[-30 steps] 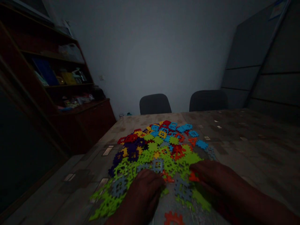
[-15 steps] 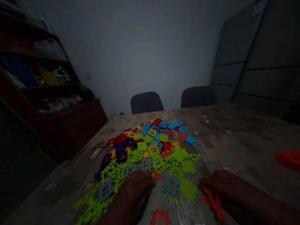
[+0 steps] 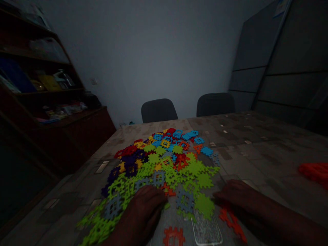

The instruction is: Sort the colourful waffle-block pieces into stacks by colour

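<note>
My left hand (image 3: 146, 207) rests at the near edge of a heap of notched plastic building tiles. Its fingers are curled down together. A green tile (image 3: 167, 206) peeks out by the fingertips, and an orange tile (image 3: 167, 190) lies just beyond; what the fingers grip is hidden. To the right, my right hand (image 3: 237, 194) is closed above the table, its fingers dark. From beneath it a tilted orange tile (image 3: 232, 222) sticks out. A solid green tile (image 3: 204, 205) and a grey window tile (image 3: 185, 201) lie between the hands. Nearest me is another orange window tile (image 3: 174, 236).
The heap spreads away in green, purple (image 3: 131, 168), red (image 3: 129, 150), yellow and blue (image 3: 207, 151) tiles. A separate red-orange stack (image 3: 314, 172) sits at the far right. Beyond the patterned table (image 3: 258, 136) are two dark chairs (image 3: 159, 111), with a shelf cabinet (image 3: 87, 126) at left.
My right hand has shifted slightly left and away from me, and the orange tile under it shows at a narrower angle. My left hand stays nearly still. The view has shifted slightly.
</note>
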`<act>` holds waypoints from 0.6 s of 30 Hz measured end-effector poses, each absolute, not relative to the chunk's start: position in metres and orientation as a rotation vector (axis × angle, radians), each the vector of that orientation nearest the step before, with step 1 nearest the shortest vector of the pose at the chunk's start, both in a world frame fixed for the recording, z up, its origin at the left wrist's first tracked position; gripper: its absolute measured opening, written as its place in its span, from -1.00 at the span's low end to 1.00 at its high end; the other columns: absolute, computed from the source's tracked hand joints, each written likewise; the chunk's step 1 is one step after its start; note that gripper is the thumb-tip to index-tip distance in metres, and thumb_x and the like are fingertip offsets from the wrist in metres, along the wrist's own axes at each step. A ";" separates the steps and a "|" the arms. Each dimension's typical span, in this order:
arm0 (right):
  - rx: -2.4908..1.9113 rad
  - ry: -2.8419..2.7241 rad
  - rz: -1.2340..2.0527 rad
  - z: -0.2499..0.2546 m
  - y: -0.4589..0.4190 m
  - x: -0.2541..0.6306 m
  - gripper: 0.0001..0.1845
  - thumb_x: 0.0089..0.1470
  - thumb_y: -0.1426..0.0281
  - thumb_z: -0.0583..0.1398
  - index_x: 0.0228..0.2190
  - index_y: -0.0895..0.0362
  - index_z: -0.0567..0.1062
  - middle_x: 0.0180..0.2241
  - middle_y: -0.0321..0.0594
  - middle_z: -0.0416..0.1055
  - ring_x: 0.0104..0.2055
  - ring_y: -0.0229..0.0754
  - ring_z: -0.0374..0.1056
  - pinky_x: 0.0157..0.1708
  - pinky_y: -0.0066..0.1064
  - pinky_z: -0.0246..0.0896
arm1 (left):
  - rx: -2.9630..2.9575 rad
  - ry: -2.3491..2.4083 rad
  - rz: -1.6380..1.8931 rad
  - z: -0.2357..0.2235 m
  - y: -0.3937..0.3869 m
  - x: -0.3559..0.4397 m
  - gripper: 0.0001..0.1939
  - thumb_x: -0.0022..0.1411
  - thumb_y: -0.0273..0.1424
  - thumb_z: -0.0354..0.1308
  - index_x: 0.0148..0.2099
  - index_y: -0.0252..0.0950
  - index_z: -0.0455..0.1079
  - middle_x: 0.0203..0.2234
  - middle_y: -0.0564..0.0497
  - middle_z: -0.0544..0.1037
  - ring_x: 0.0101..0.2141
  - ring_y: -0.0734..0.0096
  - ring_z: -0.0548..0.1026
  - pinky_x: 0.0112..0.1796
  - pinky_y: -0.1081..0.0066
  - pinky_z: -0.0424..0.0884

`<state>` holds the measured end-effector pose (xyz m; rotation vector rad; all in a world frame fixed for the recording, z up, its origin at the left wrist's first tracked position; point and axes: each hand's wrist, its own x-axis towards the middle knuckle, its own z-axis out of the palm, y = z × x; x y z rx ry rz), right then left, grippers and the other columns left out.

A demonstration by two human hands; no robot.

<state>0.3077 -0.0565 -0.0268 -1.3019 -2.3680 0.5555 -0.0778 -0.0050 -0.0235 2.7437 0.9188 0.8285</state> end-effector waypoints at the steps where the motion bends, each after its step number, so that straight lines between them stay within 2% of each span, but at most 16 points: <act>1: -1.287 -2.402 0.617 -0.024 -0.057 0.310 -0.48 0.39 0.33 0.15 0.29 -0.32 0.39 0.25 -0.22 0.44 0.27 0.03 0.34 0.25 -0.07 0.31 | 2.746 0.921 0.825 -0.023 -0.005 -0.078 -0.71 0.44 -0.52 0.02 0.03 -0.17 0.51 -0.15 -0.06 0.68 -0.18 0.20 0.62 -0.18 0.25 0.57; 4: -1.258 -2.448 0.832 -0.010 -0.060 0.311 -0.41 0.35 0.29 0.22 0.33 -0.30 0.32 0.33 -0.20 0.34 0.38 0.08 0.20 0.33 0.03 0.17 | 2.723 0.955 0.788 -0.026 -0.005 -0.079 -0.71 0.45 -0.52 0.03 0.05 -0.16 0.50 -0.12 -0.05 0.68 -0.15 0.20 0.62 -0.16 0.24 0.56; 7: -1.225 -2.413 0.990 0.001 -0.061 0.307 -0.35 0.26 0.39 0.30 0.30 -0.26 0.37 0.28 -0.17 0.40 0.33 0.06 0.26 0.30 -0.01 0.21 | 2.693 0.950 0.791 -0.030 -0.004 -0.080 -0.71 0.46 -0.52 0.02 0.07 -0.14 0.48 -0.11 -0.05 0.67 -0.15 0.16 0.60 -0.14 0.17 0.55; 11: -1.254 -2.370 1.013 0.000 -0.063 0.308 -0.27 0.18 0.46 0.34 0.31 -0.24 0.38 0.29 -0.17 0.39 0.36 0.08 0.24 0.32 -0.01 0.18 | 2.692 0.935 0.832 -0.028 -0.002 -0.080 -0.72 0.45 -0.53 0.02 0.04 -0.16 0.47 -0.15 -0.06 0.67 -0.18 0.17 0.60 -0.16 0.17 0.55; 15: -1.273 -2.390 0.960 -0.001 -0.063 0.310 -0.39 0.30 0.45 0.22 0.29 -0.27 0.39 0.26 -0.21 0.42 0.31 0.01 0.30 0.30 -0.08 0.22 | 2.710 0.933 0.851 -0.023 -0.002 -0.080 -0.74 0.46 -0.52 0.02 0.03 -0.18 0.50 -0.17 -0.07 0.67 -0.19 0.18 0.61 -0.17 0.20 0.56; 18: -1.222 -2.423 0.896 0.001 -0.061 0.306 -0.53 0.41 0.39 0.10 0.25 -0.22 0.43 0.18 -0.18 0.46 0.21 -0.05 0.37 0.24 -0.12 0.28 | 2.714 0.940 0.867 -0.024 -0.002 -0.080 -0.73 0.47 -0.52 0.02 0.03 -0.17 0.50 -0.15 -0.07 0.67 -0.18 0.19 0.61 -0.16 0.20 0.56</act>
